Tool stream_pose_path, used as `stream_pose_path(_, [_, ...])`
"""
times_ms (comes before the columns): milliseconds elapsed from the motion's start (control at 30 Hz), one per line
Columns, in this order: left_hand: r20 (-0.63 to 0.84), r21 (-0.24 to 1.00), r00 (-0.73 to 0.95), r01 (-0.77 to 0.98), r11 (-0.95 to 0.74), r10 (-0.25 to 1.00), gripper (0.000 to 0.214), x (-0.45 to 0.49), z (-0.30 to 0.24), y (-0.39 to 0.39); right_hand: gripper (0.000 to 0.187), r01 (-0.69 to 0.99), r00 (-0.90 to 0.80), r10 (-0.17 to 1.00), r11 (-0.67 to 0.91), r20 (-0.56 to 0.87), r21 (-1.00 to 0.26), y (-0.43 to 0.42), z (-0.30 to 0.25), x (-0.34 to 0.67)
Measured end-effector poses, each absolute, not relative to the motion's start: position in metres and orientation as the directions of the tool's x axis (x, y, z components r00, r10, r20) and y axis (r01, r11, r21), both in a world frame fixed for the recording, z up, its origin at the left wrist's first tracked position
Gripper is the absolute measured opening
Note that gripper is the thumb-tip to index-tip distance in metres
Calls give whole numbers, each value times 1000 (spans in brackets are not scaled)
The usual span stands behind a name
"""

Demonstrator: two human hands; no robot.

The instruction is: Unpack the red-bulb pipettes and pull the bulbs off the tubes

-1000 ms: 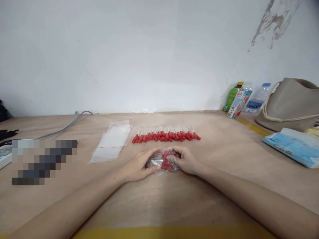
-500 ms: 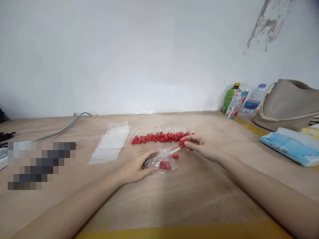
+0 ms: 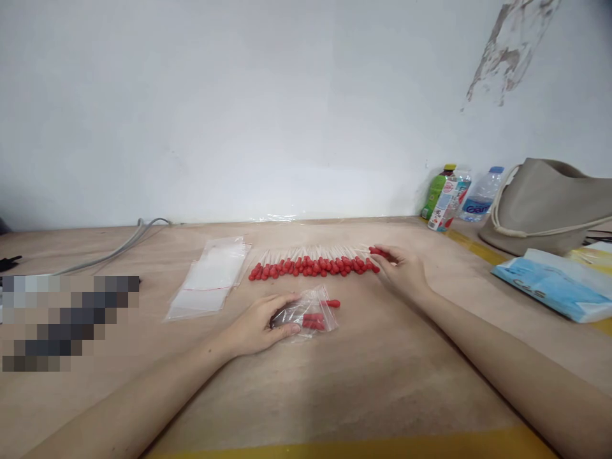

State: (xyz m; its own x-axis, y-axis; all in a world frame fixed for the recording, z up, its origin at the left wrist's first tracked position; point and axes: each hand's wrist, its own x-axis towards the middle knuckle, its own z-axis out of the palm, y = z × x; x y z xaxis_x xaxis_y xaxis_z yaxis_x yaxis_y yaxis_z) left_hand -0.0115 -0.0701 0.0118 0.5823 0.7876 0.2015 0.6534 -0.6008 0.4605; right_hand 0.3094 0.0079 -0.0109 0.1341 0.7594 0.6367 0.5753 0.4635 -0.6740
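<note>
Currently, left hand (image 3: 258,326) is gripping clear plastic zip bag (image 3: 292,312) on brown counter (image 3: 382,376); red-bulbed, clear-stemmed droppers (image 3: 313,324) are lying inside, one bulb (image 3: 333,304) showing past its edge. Right hand (image 3: 405,271) is pinching matching red bulb (image 3: 377,251) at right end of long dropper row (image 3: 306,264).

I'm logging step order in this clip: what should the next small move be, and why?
Probably the right hand should lower its red-ended piece and ease its grip: it is at the right end of the row, where similar pieces lie with red ends toward the person, while the left hand holds the clear bag.
</note>
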Motion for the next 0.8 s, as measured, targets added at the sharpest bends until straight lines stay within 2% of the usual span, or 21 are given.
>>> stream_pose_path(100, [195, 471, 582, 650, -596, 789, 51, -12, 11, -70, 26, 704, -7, 751, 473, 661, -530, 7, -14, 303])
stream_pose_path(167, [198, 478, 581, 646, -596, 789, 51, -13, 11, -70, 26, 738, -49, 750, 473, 660, -482, 8, -14, 303])
stream_pose_path(333, [189, 469, 584, 652, -595, 789, 51, -13, 10, -70, 27, 744, 38, 711, 449, 702, -495, 10, -15, 307])
stream_pose_path(500, [175, 466, 579, 664, -585, 796, 51, -11, 12, -70, 28, 747, 19, 738, 439, 675, -500, 9, -16, 306])
stream_pose_path(567, [171, 466, 578, 666, -582, 798, 51, -11, 13, -70, 29, 741, 38, 759, 415, 650, -528, 8, -15, 303])
stream_pose_path(633, [170, 466, 581, 664, -585, 796, 51, -11, 12, -70, 30, 698, 107, 796, 366, 595, -615, 8, -14, 301])
stream_pose_path(733, [181, 468, 586, 655, -593, 790, 51, -12, 11, -69, 34, 564, 290, 828, 257, 480, -785, 11, -13, 301])
stream_pose_path(800, [186, 471, 588, 649, -597, 787, 51, -12, 10, -69, 36, 493, 408, 809, 196, 424, -848, 13, -13, 305])
